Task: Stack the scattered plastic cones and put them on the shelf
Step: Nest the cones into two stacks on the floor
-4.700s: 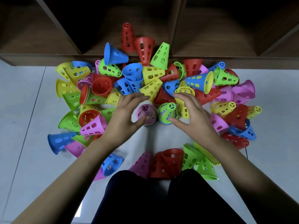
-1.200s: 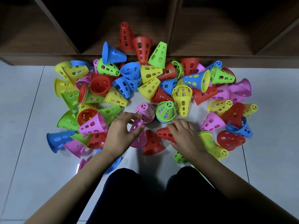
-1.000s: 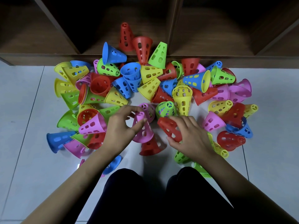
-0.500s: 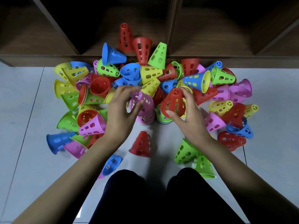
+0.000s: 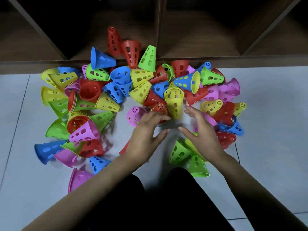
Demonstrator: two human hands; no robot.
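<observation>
Many perforated plastic cones in red, blue, green, yellow and pink lie scattered on the floor in front of a low wooden shelf point(image 5: 160, 60). In the middle stand two short stacks: a pink-topped stack point(image 5: 134, 114) and a red-topped stack point(image 5: 159, 108). My left hand point(image 5: 146, 132) hovers just in front of both stacks with fingers spread, its fingertips over the base of the red-topped stack. My right hand point(image 5: 200, 129) is to the right of the stacks, fingers straight, holding nothing. A red cone point(image 5: 124, 148) lies partly hidden under my left wrist.
Two red cones point(image 5: 126, 45) and a green cone point(image 5: 148, 59) sit at the shelf's middle compartment. Green cones point(image 5: 180, 152) lie near my right wrist, a blue cone point(image 5: 98, 163) and a pink cone point(image 5: 78, 178) near my left forearm. My dark-clothed knees fill the bottom centre.
Half a second ago my left hand held a pink cone and my right a red cone above the stacks. Both cones now sit on the stacks and both hands have let go and drawn back.
</observation>
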